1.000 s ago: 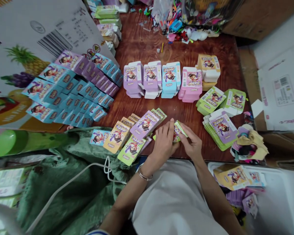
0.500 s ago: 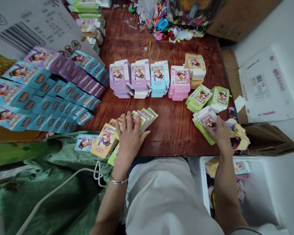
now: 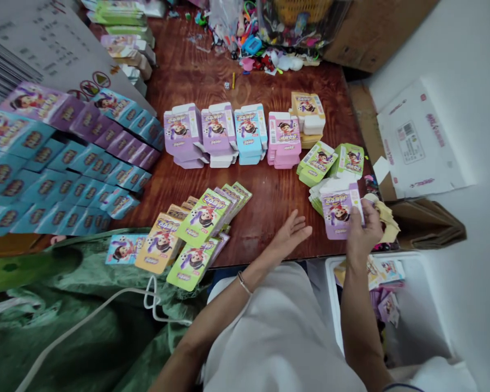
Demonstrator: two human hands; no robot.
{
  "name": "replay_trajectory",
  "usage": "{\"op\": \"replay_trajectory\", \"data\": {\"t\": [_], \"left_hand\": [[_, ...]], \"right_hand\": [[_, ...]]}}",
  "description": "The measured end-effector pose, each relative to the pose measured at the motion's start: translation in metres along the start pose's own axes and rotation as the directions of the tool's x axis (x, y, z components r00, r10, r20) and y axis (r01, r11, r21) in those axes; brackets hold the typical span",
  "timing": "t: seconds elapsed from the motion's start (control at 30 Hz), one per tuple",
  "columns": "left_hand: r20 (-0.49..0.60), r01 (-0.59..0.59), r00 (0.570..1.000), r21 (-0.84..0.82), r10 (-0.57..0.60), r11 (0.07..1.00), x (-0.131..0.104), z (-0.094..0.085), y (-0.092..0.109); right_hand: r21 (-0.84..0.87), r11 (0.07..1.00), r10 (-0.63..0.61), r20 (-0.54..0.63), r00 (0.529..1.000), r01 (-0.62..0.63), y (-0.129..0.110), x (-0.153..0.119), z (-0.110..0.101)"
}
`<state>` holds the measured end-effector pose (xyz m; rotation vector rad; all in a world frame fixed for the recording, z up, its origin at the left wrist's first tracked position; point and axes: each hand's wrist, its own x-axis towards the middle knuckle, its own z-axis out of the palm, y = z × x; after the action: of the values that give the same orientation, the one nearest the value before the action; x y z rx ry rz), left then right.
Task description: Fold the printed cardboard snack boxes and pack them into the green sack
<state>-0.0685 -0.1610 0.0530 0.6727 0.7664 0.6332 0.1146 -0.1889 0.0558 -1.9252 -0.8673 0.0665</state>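
Note:
My right hand (image 3: 363, 223) grips a flat purple carton (image 3: 338, 209) by its right side, thumb on top, lifted over a pile of green and white cartons (image 3: 316, 200). My left hand (image 3: 288, 234) hovers over the bare wood near the table's front edge, fingers stretched out and holding nothing. To its left lie fanned flat cartons: green ones (image 3: 204, 215), an orange one (image 3: 159, 243) and a blue one (image 3: 124, 249). Two green cartons, one of them (image 3: 317, 163) in front, sit just behind the pile.
Purple, blue (image 3: 251, 133) and pink cartons (image 3: 283, 139) stand in a row mid-table. Filled blue and purple boxes (image 3: 65, 158) are stacked at left. Small toys (image 3: 261, 60) lie at the back. A white bin (image 3: 422, 294) stands below on the right; a white cable (image 3: 118, 294) crosses green cloth.
My left hand has left the fanned cartons and moved right. My right hand has raised the purple carton off the pile. The whole view has shifted slightly.

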Motion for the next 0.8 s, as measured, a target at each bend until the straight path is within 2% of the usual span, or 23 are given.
{"op": "replay_trajectory", "data": {"t": [0.07,0.13,0.2,0.27,0.33,0.37,0.43,0.47,0.5,0.53,0.57,0.6,0.63,0.67,0.7,0.73,0.8], "left_hand": [[0.043,0.036,0.999,-0.164,-0.029,0.986,0.002,0.0,0.002],[0.076,0.074,0.996,-0.302,-0.054,0.951,-0.001,-0.002,0.011],[0.036,0.085,0.996,-0.419,-0.077,0.904,-0.007,-0.008,0.021],[-0.042,0.064,0.994,-0.48,-0.096,0.875,-0.014,-0.018,0.028],[-0.066,0.076,0.99,-0.469,-0.121,0.88,-0.021,-0.031,0.031],[-0.051,0.109,0.988,-0.445,-0.147,0.889,-0.025,-0.037,0.032],[-0.013,0.163,0.983,-0.387,-0.182,0.908,-0.032,-0.048,0.032],[0.005,0.173,0.983,-0.359,-0.184,0.917,-0.035,-0.051,0.033],[0.028,0.18,0.983,-0.329,-0.18,0.927,-0.038,-0.053,0.033],[0.052,0.184,0.983,-0.297,-0.176,0.937,-0.04,-0.053,0.035],[0.07,0.186,0.982,-0.265,-0.174,0.946,-0.042,-0.052,0.037],[0.072,0.189,0.982,-0.238,-0.177,0.953,-0.042,-0.051,0.039],[0.05,0.189,0.982,-0.212,-0.182,0.959,-0.041,-0.049,0.04],[-0.002,0.174,0.984,-0.181,-0.178,0.968,-0.04,-0.047,0.042],[-0.079,0.136,0.986,-0.131,-0.147,0.982,-0.037,-0.045,0.042],[-0.17,0.072,0.982,-0.047,-0.079,0.996,-0.035,-0.044,0.042],[-0.306,-0.081,0.941,0.207,0.143,0.975,-0.031,-0.044,0.04]], "right_hand": [[0.227,0.96,0.145,0.111,0.983,-0.167,-0.015,-0.026,0.011],[0.271,0.937,0.142,0.283,0.949,-0.221,-0.032,-0.055,0.025],[0.222,0.97,0.001,0.398,0.918,-0.097,-0.05,-0.076,0.036],[0.161,0.975,-0.212,0.45,0.867,0.155,-0.065,-0.086,0.041],[0.166,0.913,-0.402,0.512,0.759,0.371,-0.077,-0.082,0.043],[0.209,0.878,-0.469,0.55,0.691,0.43,-0.081,-0.077,0.043],[0.32,0.819,-0.566,0.585,0.581,0.477,-0.087,-0.065,0.044],[0.367,0.798,-0.598,0.58,0.554,0.478,-0.088,-0.06,0.044],[0.408,0.787,-0.615,0.57,0.545,0.462,-0.087,-0.055,0.044],[0.441,0.793,-0.609,0.563,0.559,0.42,-0.085,-0.051,0.044],[0.458,0.817,-0.571,0.558,0.602,0.351,-0.082,-0.049,0.044],[0.461,0.847,-0.506,0.549,0.665,0.264,-0.079,-0.048,0.044],[0.453,0.875,-0.422,0.543,0.726,0.17,-0.075,-0.048,0.043],[0.435,0.896,-0.339,0.546,0.767,0.086,-0.072,-0.05,0.042],[0.408,0.912,-0.272,0.56,0.782,0.024,-0.07,-0.053,0.04],[0.377,0.926,-0.232,0.587,0.775,-0.008,-0.07,-0.057,0.039],[0.32,0.947,-0.244,0.632,0.735,0.039,-0.071,-0.067,0.037]]}}
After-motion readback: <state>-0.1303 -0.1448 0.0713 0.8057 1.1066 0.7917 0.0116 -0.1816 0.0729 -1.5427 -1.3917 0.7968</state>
